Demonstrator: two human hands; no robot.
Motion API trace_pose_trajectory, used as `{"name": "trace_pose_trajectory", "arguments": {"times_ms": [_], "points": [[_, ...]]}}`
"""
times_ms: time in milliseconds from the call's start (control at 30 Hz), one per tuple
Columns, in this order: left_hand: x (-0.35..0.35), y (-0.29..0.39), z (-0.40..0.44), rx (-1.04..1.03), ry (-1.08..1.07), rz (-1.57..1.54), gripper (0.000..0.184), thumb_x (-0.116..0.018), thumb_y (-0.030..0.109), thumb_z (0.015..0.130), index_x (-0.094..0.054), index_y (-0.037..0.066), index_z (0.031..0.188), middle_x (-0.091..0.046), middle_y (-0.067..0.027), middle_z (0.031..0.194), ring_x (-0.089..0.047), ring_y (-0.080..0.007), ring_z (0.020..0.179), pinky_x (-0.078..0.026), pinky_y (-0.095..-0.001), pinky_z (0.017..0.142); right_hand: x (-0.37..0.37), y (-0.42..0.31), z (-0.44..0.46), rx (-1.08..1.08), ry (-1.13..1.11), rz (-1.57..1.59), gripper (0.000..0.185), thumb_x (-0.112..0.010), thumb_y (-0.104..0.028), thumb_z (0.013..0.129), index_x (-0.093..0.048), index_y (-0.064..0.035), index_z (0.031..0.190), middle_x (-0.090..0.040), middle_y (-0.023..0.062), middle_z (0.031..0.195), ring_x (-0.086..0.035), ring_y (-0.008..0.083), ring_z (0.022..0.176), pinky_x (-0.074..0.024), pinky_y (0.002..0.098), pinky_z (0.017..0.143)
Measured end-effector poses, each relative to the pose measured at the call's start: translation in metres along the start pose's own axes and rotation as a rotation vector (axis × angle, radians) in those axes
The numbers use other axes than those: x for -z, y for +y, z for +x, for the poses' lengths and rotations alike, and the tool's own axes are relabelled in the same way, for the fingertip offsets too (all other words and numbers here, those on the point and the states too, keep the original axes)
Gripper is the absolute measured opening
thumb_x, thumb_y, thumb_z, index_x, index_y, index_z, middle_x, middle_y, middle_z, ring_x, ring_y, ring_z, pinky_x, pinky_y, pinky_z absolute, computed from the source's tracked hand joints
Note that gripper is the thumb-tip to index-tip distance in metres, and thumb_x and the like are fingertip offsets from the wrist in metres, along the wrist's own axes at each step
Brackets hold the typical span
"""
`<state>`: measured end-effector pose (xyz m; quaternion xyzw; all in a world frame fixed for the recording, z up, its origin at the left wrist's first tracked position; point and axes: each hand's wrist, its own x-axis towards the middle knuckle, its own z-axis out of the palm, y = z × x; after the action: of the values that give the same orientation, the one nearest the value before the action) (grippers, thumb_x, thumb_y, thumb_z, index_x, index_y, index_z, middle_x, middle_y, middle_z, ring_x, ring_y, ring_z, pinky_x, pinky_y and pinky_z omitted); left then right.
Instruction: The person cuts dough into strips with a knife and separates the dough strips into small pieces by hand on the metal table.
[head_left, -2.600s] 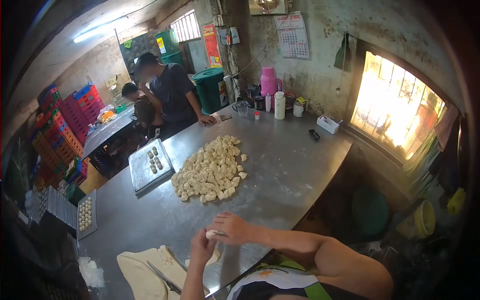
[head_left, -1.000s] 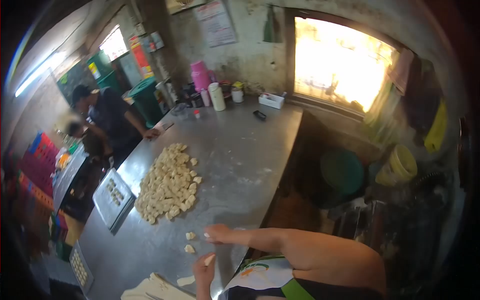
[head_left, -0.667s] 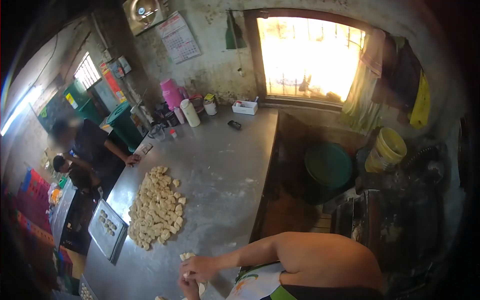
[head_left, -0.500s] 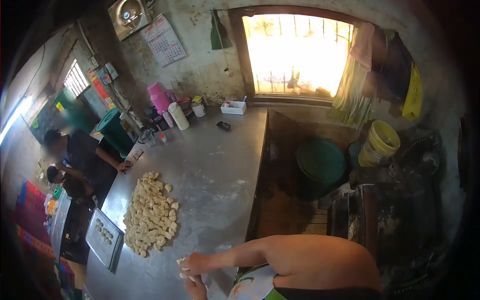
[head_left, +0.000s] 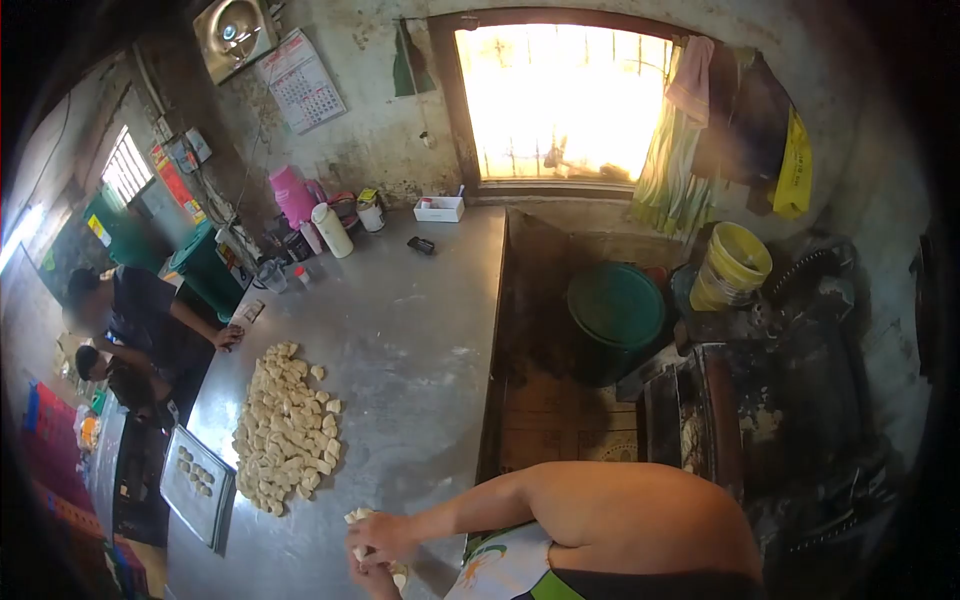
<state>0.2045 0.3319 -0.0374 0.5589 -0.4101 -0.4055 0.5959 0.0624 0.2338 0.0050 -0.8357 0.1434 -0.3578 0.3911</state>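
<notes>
My right hand (head_left: 388, 538), at the end of the bare arm that comes in from the right, is closed round pale dough (head_left: 359, 516). Just below it and close against it is my left hand (head_left: 374, 577), also closed on dough, with a pale bit showing between the two hands. Another pale piece shows beside the left hand's wrist. Both hands are over the near part of the steel table (head_left: 400, 400). A large heap of cut dough pieces (head_left: 285, 430) lies on the table ahead of them.
A metal tray (head_left: 195, 500) with several small rounds sits at the table's left edge. Thermos flasks (head_left: 332, 230) and a white box (head_left: 440, 208) stand at the back. Another person (head_left: 150, 310) rests a hand on the table. A green lidded drum (head_left: 615, 305) stands right of the table.
The whole view has shifted slightly, so the room appears farther left. My hands stay together, their pose slightly changed, with more dough showing around them.
</notes>
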Motion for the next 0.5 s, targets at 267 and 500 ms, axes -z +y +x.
{"name": "trace_pose_trajectory", "arguments": {"times_ms": [267,500], "points": [[0.004,0.011,-0.032,-0.049,-0.208,0.549,0.042,-0.065,0.004,0.087,-0.057,0.001,0.128,-0.064,-0.0024,0.090,-0.059,-0.0108,0.077,-0.049,-0.0266,0.066,0.030,0.043,-0.001,-0.640,-0.464,-0.291,0.030,-0.065,-0.036,0.085,-0.063,-0.0075,0.093,-0.066,0.0119,0.099,-0.066,0.0361,0.087,-0.0531,0.0476,0.070],[-0.025,0.039,-0.031,-0.447,0.202,0.279,0.045,-0.067,0.003,0.084,-0.059,0.001,0.128,-0.066,-0.0060,0.089,-0.060,-0.0137,0.076,-0.050,-0.0281,0.067,-0.007,-0.007,-0.001,-0.124,-0.455,0.171,0.035,-0.066,-0.035,0.085,-0.064,-0.0046,0.101,-0.066,0.0160,0.100,-0.064,0.0343,0.098,-0.0503,0.0441,0.081]]}}
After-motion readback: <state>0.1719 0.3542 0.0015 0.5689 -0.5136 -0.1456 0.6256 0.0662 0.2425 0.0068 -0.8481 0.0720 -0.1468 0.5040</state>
